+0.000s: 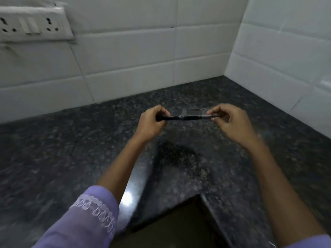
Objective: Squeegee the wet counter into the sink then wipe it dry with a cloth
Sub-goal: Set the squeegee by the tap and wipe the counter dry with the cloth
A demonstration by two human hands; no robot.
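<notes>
So both hands are out over the counter [62, 149], holding a squeegee [188, 117] between them, one end each. The left hand [152, 122] has its fingers curled around the dark left end, and the right hand [231, 122] pinches the right end with curled fingertips. The squeegee runs pretty much level from left to right, a thin dark bar with a clear-looking blade along it, a bit hard to make out because the shot is blurry. It sits toward the back of the counter, near the corner where the two walls meet; I can't tell if the blade is actually touching the stone or just above it.

The counter is dark speckled granite. There's a darker patch [177, 154] just in front of the hands that looks wet, and a bright glare spot closer to the front edge. The front edge has a notch where it turns an inside corner, with something dark brown below it.

Walls are white tiles [134, 51] with thin grout lines. A white socket panel [32, 25] with switches sits up on the left wall. No brand or writing readable anywhere, too blurry. The left sleeve [86, 221] is lilac with white embroidery along the cuff, and a bit of the right sleeve shows at the bottom right corner
</notes>
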